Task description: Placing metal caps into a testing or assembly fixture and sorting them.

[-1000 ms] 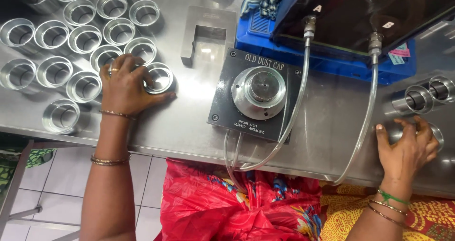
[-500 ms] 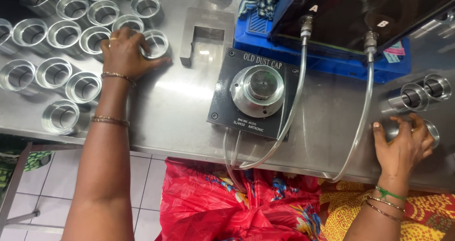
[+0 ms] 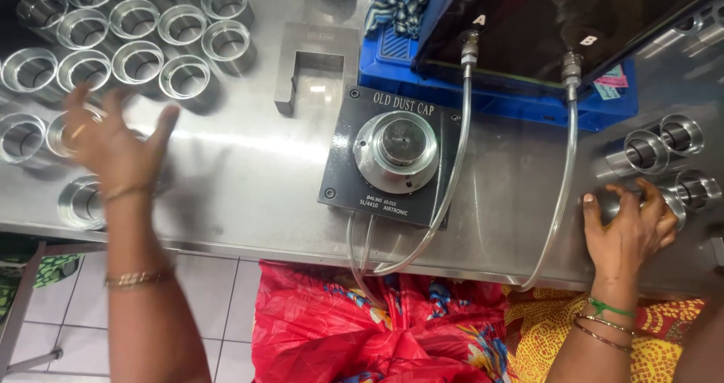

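2 hands busy: left hand [image 3: 113, 145] open, blurred, above metal rings [image 3: 136, 40]; right hand [image 3: 630, 228] grasping a ring [image 3: 667, 202]. Hasty sweep could topple rings off bench [image 3: 249, 179].

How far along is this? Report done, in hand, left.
Looks done: three metal sleeves lie at the right. In hand: the right hand covers a fourth sleeve; the left hand, open and blurred, hovers over the rings. Left: many rings stand there, and the round gauge plate is bare.
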